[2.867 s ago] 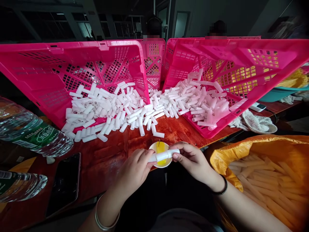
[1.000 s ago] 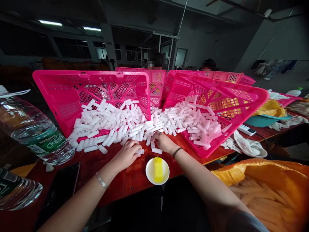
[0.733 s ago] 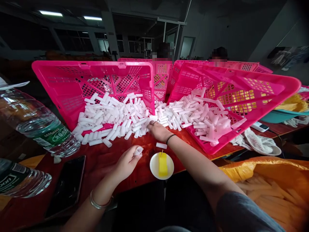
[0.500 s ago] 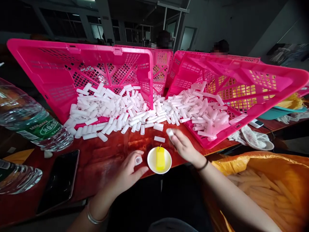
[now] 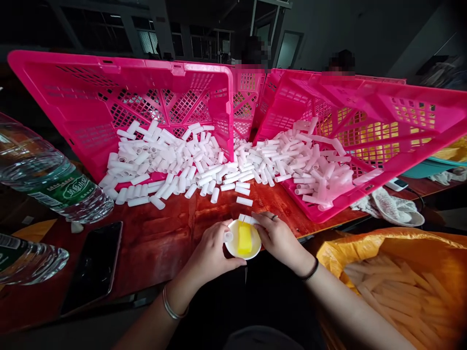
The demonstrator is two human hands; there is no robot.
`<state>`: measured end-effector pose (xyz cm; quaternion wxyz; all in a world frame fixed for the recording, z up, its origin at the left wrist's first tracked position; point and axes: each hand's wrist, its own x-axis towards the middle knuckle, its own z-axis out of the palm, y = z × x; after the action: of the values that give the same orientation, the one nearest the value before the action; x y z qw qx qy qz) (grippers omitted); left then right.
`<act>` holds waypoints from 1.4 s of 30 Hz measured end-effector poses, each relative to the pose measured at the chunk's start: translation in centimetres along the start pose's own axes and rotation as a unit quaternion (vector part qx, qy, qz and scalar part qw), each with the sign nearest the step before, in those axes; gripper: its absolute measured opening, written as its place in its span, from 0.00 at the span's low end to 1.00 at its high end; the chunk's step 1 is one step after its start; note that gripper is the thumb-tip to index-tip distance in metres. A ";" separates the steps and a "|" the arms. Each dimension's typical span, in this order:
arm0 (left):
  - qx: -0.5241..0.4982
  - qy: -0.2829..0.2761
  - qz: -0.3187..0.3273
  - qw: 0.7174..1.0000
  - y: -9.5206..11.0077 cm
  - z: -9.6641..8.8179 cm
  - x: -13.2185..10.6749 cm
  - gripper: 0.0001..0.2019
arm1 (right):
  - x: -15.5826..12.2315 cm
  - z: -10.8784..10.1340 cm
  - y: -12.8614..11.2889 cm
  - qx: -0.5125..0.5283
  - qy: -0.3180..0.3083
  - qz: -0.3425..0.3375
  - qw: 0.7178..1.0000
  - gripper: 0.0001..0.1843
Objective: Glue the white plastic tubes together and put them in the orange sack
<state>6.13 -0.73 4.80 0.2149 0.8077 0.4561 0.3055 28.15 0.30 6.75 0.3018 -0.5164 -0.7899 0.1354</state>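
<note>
My left hand (image 5: 210, 251) is closed on a short white tube (image 5: 228, 236), held at the left rim of a small white dish (image 5: 257, 243) with a yellow block (image 5: 244, 238) in it. On the dish's right, my right hand (image 5: 278, 235) pinches another white tube (image 5: 247, 219) over its far rim. The dish sits at the near edge of a red-brown table (image 5: 153, 238). Just beyond it, loose white tubes (image 5: 243, 201) lie on the table.
Two tipped pink crates, left (image 5: 120, 92) and right (image 5: 365, 112), spill white tubes. Water bottles (image 5: 54, 182) and a black phone (image 5: 94, 265) lie at the left. An orange bag (image 5: 397, 272) of long pale sticks is at the right, a cloth (image 5: 392, 206) beyond it. Two people sit behind the crates.
Both hands reached into the tube pile, each picked up a white tube and drew back. They now hold the tubes at the dish with the yellow block.
</note>
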 end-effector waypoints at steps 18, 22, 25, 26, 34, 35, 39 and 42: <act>-0.012 -0.003 -0.007 1.000 -0.2 0.2 -0.1 0.41 | -0.8 0.3 1.0 0.075 0.037 -0.060 0.995 0.13; -0.011 -0.004 0.000 1.000 -0.2 0.2 -0.2 0.41 | -0.9 0.5 1.1 0.107 0.040 -0.014 0.993 0.14; -0.010 -0.003 0.003 1.000 -0.2 0.2 -0.1 0.41 | -1.0 0.5 1.2 0.105 0.035 0.007 0.994 0.13; -0.008 -0.001 0.003 1.000 -0.1 0.2 -0.1 0.41 | -1.0 0.5 1.2 0.097 0.036 -0.013 0.995 0.12; -0.005 0.005 0.000 1.000 0.1 0.1 0.0 0.38 | -1.2 1.0 1.5 0.117 0.062 -0.004 0.991 0.13; -0.005 0.003 0.000 1.000 0.0 0.2 0.0 0.39 | -1.3 1.0 1.5 0.128 0.060 0.026 0.990 0.15; -0.006 0.014 0.003 1.000 -0.4 0.5 -0.1 0.38 | -1.3 0.6 1.5 0.113 0.056 -0.004 0.992 0.10; -0.003 0.019 0.006 1.000 -0.5 0.6 -0.2 0.38 | -1.3 0.5 1.7 0.068 0.065 -0.086 0.992 0.10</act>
<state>6.14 -0.66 4.00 0.2065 0.8039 0.4545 0.3232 29.46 -0.15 5.06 0.3971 -0.4323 -0.7994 0.1283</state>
